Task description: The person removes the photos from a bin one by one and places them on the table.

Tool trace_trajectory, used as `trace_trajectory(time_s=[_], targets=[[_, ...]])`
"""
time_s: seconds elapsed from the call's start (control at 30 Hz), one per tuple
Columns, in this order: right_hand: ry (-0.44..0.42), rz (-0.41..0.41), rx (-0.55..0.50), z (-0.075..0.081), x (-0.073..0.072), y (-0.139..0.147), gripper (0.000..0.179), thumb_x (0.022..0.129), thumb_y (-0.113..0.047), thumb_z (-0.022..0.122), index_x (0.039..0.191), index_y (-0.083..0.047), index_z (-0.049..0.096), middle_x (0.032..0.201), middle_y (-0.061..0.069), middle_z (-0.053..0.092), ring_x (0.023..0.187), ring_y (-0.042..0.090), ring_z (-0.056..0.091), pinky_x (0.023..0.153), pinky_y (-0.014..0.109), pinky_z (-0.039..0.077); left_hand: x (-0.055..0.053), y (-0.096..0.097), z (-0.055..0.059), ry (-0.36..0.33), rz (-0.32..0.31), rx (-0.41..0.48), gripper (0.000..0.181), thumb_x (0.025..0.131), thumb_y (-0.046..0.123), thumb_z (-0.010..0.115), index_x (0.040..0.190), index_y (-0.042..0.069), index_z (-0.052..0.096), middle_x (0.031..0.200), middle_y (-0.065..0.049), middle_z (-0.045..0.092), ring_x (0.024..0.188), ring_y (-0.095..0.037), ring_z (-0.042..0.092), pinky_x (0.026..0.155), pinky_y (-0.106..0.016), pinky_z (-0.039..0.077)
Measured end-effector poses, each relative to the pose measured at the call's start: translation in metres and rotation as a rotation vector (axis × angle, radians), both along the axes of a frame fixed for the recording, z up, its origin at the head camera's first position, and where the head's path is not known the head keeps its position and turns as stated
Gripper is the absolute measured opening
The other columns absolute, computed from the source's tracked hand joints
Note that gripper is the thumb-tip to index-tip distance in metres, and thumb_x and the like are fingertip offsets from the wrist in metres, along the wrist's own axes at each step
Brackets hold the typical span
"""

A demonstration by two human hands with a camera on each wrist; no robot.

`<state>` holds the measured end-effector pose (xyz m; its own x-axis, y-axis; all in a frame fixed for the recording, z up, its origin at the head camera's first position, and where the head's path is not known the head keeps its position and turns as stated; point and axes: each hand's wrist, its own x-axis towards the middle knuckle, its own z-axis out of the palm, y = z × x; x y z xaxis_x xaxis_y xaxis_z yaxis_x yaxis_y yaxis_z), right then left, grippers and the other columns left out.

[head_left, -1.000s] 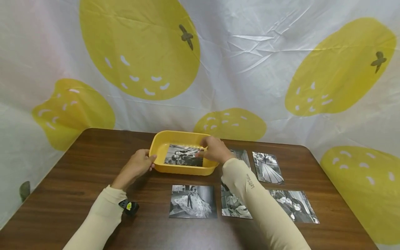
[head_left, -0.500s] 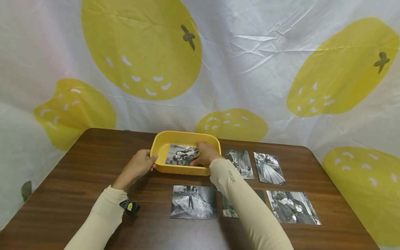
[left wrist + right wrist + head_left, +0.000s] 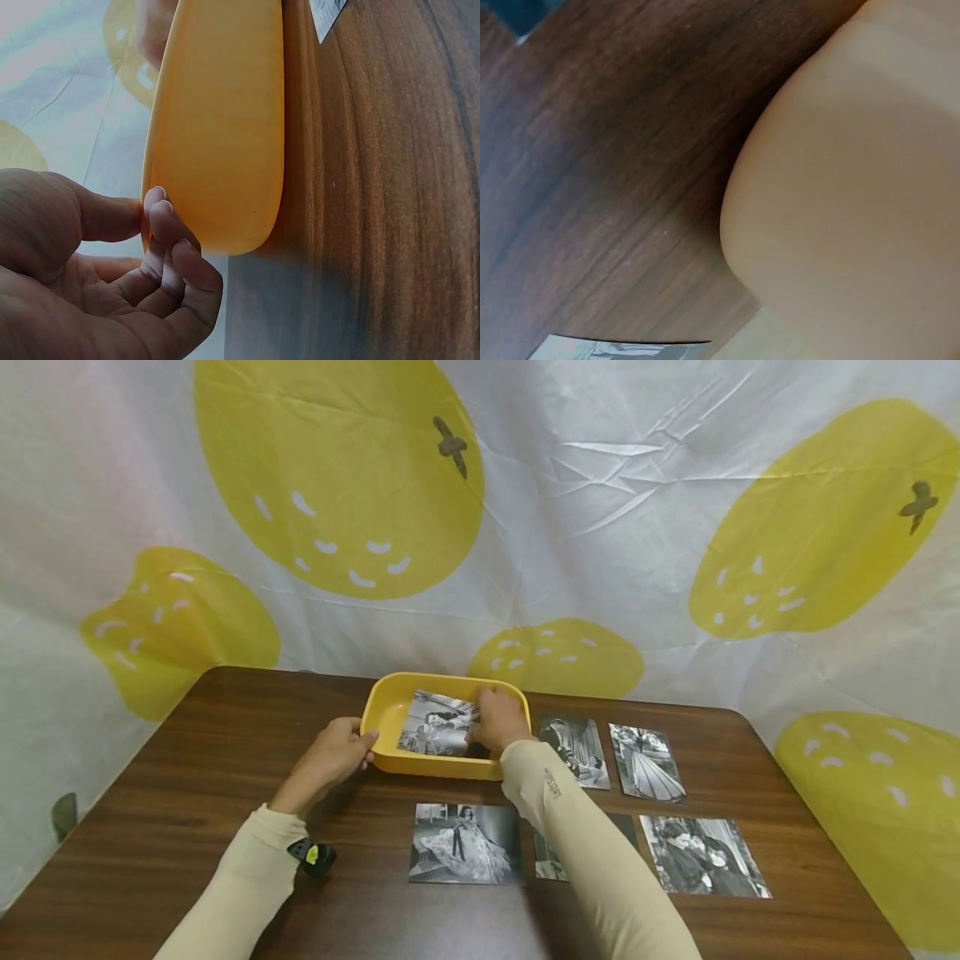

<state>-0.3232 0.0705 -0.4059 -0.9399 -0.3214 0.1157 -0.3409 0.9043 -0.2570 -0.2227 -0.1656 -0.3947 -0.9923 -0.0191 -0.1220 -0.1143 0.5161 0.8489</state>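
A yellow plastic tray (image 3: 435, 766) with rounded corners stands at the back middle of the table. My left hand (image 3: 330, 760) pinches its left end; in the left wrist view the thumb is on one side of the rim and curled fingers are on the other. My right hand (image 3: 501, 722) reaches into the tray and grips the right side of a black-and-white photo (image 3: 438, 714), which lies tilted there. The right fingertips are partly hidden. A smooth, pale rounded surface fills much of the right wrist view, and the right fingers do not show in it.
Several black-and-white photos lie flat on the brown table (image 3: 247, 735), including a gown photo (image 3: 465, 843) in front, a couple photo (image 3: 705, 856) and a wide-skirt photo (image 3: 647, 764) at right. My right forearm partly covers another. A fruit-patterned curtain (image 3: 525, 560) hangs behind.
My right hand has moved from the tray's right rim down into it. The photo there has turned, its far edge now higher and slanted. My left hand stays on the tray.
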Motion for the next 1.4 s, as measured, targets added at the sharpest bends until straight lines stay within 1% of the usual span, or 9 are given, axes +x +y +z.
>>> trace_trajectory(time_s=[0.13, 0.2, 0.43, 0.57, 0.83, 0.97, 1.13, 1.27, 1.4], targets=[[0.058, 0.030, -0.028, 0.005, 0.000, 0.003, 0.035, 0.068, -0.011, 0.081, 0.095, -0.006, 0.060, 0.088, 0.008, 0.063, 0.086, 0.027, 0.061, 0.079, 0.040, 0.048, 0.000, 0.000, 0.000, -0.005, -0.004, 0.005, 0.033, 0.101, 0.018, 0.044, 0.122, -0.007, 0.048, 0.072, -0.007, 0.057, 0.059, -0.013, 0.050, 0.048, -0.024, 0.035], [0.046, 0.042, -0.084, 0.009, 0.001, 0.006, 0.028, 0.072, -0.007, 0.077, 0.096, -0.006, 0.064, 0.087, 0.007, 0.065, 0.083, 0.025, 0.061, 0.076, 0.038, 0.048, 0.000, 0.000, 0.000, -0.010, -0.005, 0.010, 0.034, 0.101, 0.018, 0.044, 0.124, -0.007, 0.047, 0.074, -0.007, 0.057, 0.060, -0.014, 0.050, 0.049, -0.024, 0.036], [-0.231, 0.032, -0.532, 0.031, 0.006, 0.019, 0.029, 0.082, 0.006, 0.064, 0.110, 0.001, 0.064, 0.090, 0.014, 0.066, 0.073, 0.021, 0.064, 0.065, 0.035, 0.054, -0.001, -0.002, 0.000, -0.006, -0.009, 0.006, 0.036, 0.101, 0.019, 0.043, 0.126, -0.007, 0.046, 0.075, -0.008, 0.058, 0.061, -0.014, 0.052, 0.051, -0.024, 0.039], [-0.297, 0.019, -0.669, 0.041, 0.007, 0.027, 0.027, 0.084, 0.005, 0.065, 0.111, 0.004, 0.062, 0.092, 0.019, 0.062, 0.069, 0.021, 0.064, 0.068, 0.041, 0.055, -0.002, -0.003, 0.000, -0.023, -0.012, 0.007, 0.036, 0.101, 0.019, 0.043, 0.127, -0.007, 0.045, 0.076, -0.008, 0.058, 0.061, -0.014, 0.051, 0.051, -0.025, 0.038], [-0.276, -0.034, -0.753, 0.062, 0.007, 0.061, 0.031, 0.084, 0.001, 0.068, 0.113, 0.007, 0.060, 0.110, 0.021, 0.058, 0.065, 0.017, 0.058, 0.064, 0.036, 0.055, -0.004, -0.006, -0.001, -0.005, -0.027, 0.026, 0.035, 0.101, 0.018, 0.044, 0.124, -0.008, 0.047, 0.074, -0.007, 0.057, 0.062, -0.013, 0.051, 0.049, -0.023, 0.036], [-0.278, -0.117, -0.799, 0.067, 0.005, 0.099, 0.032, 0.085, 0.000, 0.068, 0.115, 0.007, 0.058, 0.102, 0.021, 0.057, 0.063, 0.015, 0.058, 0.066, 0.038, 0.055, -0.005, -0.006, -0.003, 0.006, -0.033, 0.034, 0.033, 0.101, 0.016, 0.044, 0.121, -0.009, 0.049, 0.072, -0.006, 0.056, 0.060, -0.012, 0.050, 0.048, -0.023, 0.036], [-0.299, -0.220, -0.861, 0.069, 0.011, 0.158, 0.040, 0.087, -0.002, 0.066, 0.122, 0.008, 0.050, 0.106, 0.019, 0.055, 0.062, 0.014, 0.061, 0.068, 0.035, 0.055, -0.006, -0.006, -0.004, 0.022, -0.035, 0.019, 0.032, 0.101, 0.017, 0.044, 0.118, -0.009, 0.050, 0.071, -0.006, 0.057, 0.058, -0.012, 0.050, 0.048, -0.023, 0.036], [-0.293, -0.269, -0.912, 0.066, 0.023, 0.205, 0.045, 0.087, -0.001, 0.066, 0.124, 0.012, 0.045, 0.094, 0.007, 0.058, 0.064, 0.012, 0.062, 0.066, 0.030, 0.055, -0.005, -0.007, -0.004, 0.017, -0.043, 0.028, 0.034, 0.101, 0.017, 0.043, 0.121, -0.010, 0.048, 0.071, -0.006, 0.057, 0.059, -0.012, 0.051, 0.049, -0.023, 0.037], [-0.216, -0.290, -0.877, 0.062, 0.033, 0.243, 0.044, 0.087, -0.004, 0.065, 0.121, 0.015, 0.045, 0.076, -0.007, 0.062, 0.061, 0.010, 0.063, 0.062, 0.028, 0.055, -0.004, -0.008, -0.003, 0.019, -0.047, 0.031, 0.034, 0.100, 0.016, 0.044, 0.122, -0.011, 0.048, 0.072, -0.007, 0.056, 0.060, -0.012, 0.051, 0.050, -0.023, 0.038]])
